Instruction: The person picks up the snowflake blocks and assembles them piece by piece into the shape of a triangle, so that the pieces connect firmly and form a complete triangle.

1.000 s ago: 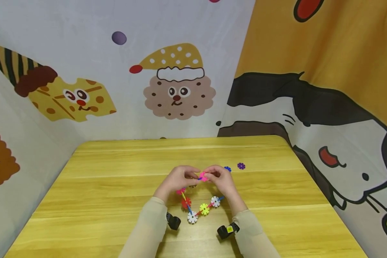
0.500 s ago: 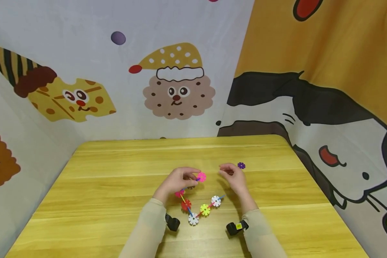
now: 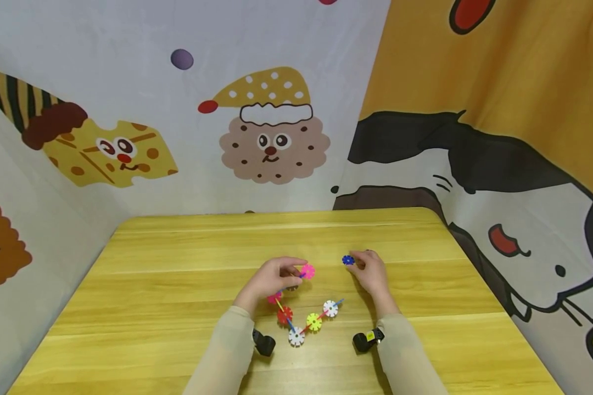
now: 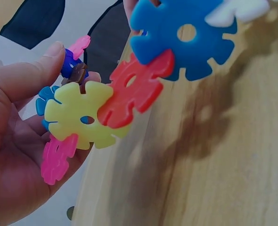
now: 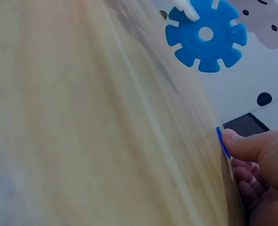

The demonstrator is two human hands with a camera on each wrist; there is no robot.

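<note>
A chain of interlocking snowflake discs (image 3: 285,315) curves over the table, its yellow (image 4: 82,115), red (image 4: 134,89) and large blue (image 4: 186,40) discs close in the left wrist view. My left hand (image 3: 272,276) holds the chain near its far end, thumb beside a dark blue disc (image 4: 69,64). A pink disc (image 3: 308,271) sticks out past those fingertips. My right hand (image 3: 370,272) pinches a loose blue disc (image 3: 348,260) by its right edge, apart from the chain. In the right wrist view this blue disc (image 5: 223,142) shows edge-on at the thumb tip.
The wooden table (image 3: 178,329) reaches back to a cartoon-print cloth (image 3: 277,192). A small dark edge shows behind the right hand, where the purple disc lay. Black wrist cameras (image 3: 264,343) hang below both sleeves. The chain's other end has a white disc (image 3: 330,309).
My right hand has let go of the pink disc, moved right and taken hold of the blue disc. It now covers most of the purple disc's spot. The left hand barely moved.
</note>
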